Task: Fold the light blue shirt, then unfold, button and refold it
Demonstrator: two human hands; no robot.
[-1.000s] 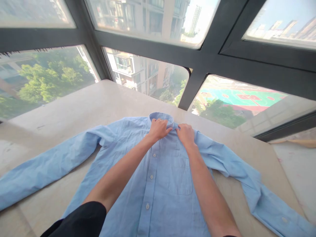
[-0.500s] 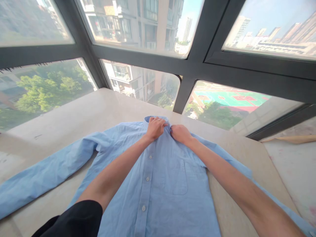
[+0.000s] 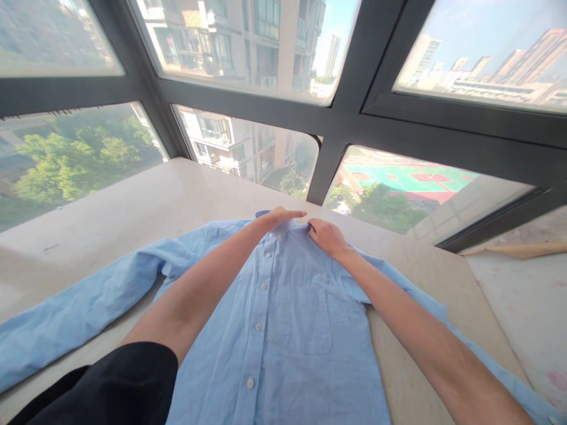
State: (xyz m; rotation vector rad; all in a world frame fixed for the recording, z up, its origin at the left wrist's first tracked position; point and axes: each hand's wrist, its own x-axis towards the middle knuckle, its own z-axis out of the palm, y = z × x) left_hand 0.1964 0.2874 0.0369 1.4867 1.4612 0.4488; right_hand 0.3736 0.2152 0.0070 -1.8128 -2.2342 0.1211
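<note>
A light blue button-up shirt [image 3: 305, 319] lies front up, its sleeves spread out to both sides. White buttons run down its placket, and a chest pocket shows on the right. My left hand [image 3: 283, 217] is over the collar [image 3: 262, 213] with its fingers stretched out flat toward the right, covering most of the collar. Close beside it, my right hand [image 3: 328, 237] is closed on the shirt's cloth at the shoulder by the collar. Its fingertips are partly hidden.
The shirt rests on a pale stone ledge [image 3: 128, 200] in a window corner. Dark window frames [image 3: 248, 106] rise close behind the collar. A pale patterned cloth or board [image 3: 527, 307] lies at the right edge.
My left hand's bent fingers have straightened and lie flat across the collar. The cloth below the collar is smoother, and the upper buttons now show. My right hand stays at the shoulder.
</note>
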